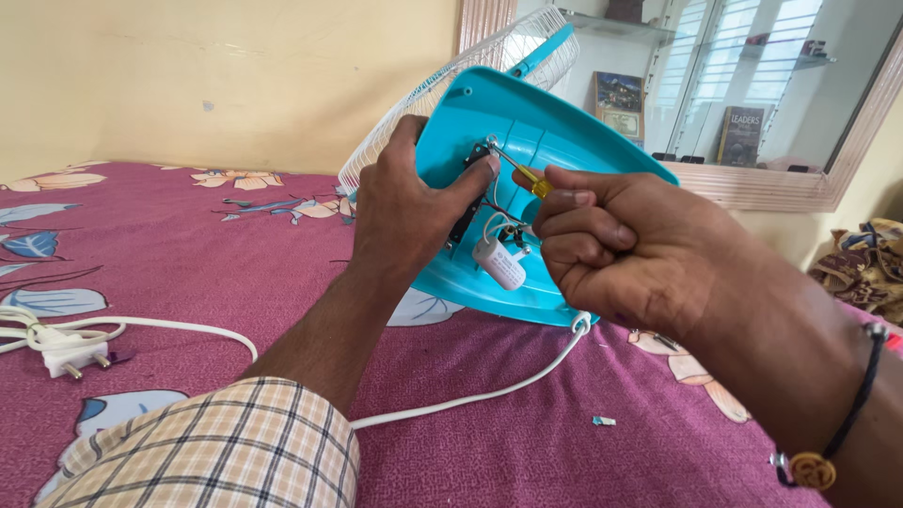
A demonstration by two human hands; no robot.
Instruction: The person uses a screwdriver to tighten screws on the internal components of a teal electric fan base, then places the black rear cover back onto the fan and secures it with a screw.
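Observation:
A table fan lies tipped on a maroon floral bed cover, its turquoise base (536, 122) turned up toward me with the underside open. My left hand (406, 202) grips the base's left rim, thumb pressing a black switch block (467, 202) inside. My right hand (616, 245) is shut on a small yellow-handled screwdriver (529, 179), its tip near the top of the switch block. A white cylindrical capacitor (499, 263) and several thin wires hang inside the base. The white wire grille (451, 71) shows behind the base.
The fan's white cord (470, 397) runs from the base across the bed cover (235, 273) to a white plug (66, 353) at the left. A tiny white scrap (603, 420) lies near the cord. A glass-fronted shelf (752, 103) with books stands behind.

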